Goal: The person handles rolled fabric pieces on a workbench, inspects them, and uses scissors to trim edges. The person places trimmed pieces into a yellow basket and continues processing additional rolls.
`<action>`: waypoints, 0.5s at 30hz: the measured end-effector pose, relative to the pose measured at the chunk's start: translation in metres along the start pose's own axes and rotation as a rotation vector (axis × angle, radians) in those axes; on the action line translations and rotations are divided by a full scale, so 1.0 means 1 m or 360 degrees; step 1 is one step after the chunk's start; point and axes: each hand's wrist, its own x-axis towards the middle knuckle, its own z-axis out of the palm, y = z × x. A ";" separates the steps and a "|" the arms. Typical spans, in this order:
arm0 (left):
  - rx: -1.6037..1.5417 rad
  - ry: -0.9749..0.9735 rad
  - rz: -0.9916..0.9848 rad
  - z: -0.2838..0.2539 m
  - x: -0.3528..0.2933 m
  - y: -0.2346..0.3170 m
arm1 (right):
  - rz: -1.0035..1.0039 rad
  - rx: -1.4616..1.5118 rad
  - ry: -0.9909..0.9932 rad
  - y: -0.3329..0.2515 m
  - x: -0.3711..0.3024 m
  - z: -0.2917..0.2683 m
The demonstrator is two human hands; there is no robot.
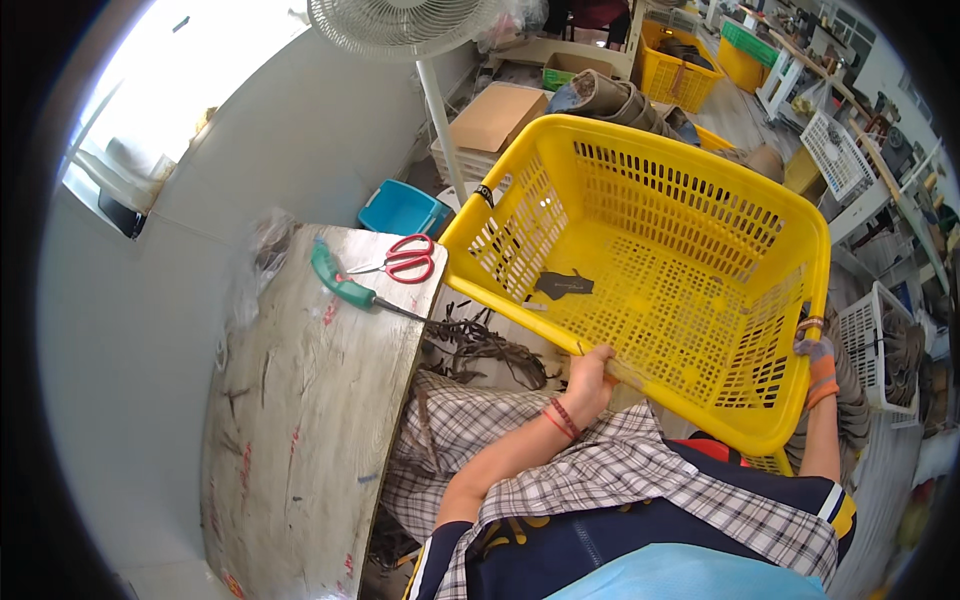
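A large yellow plastic basket with slotted walls is tilted toward me in front of my body. The fingers of my left hand are closed on its near rim, with red bands around the wrist. At the basket's right end, my right hand, in a grey and orange glove, grips the rim. Inside, a small dark flat piece lies near the left end of the basket floor, and a small pale scrap is close by. The rest of the basket floor shows bare mesh.
On the worn board table at left lie red-handled scissors and a green-handled tool with a dark cord. Dark strips hang beside it. Beyond are a blue bin, a standing fan and a cardboard box.
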 end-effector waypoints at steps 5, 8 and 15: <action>0.0061 -0.0064 -0.0030 0.005 0.004 -0.005 | -0.0117 -0.0104 -0.0154 0.003 0.019 -0.024; 0.0051 -0.0111 -0.0047 0.006 0.000 0.000 | -0.0089 -0.0042 -0.0210 -0.002 0.015 -0.010; 0.0087 -0.0106 -0.0116 0.008 0.027 0.012 | -0.0018 -0.0132 -0.0152 -0.004 0.035 -0.004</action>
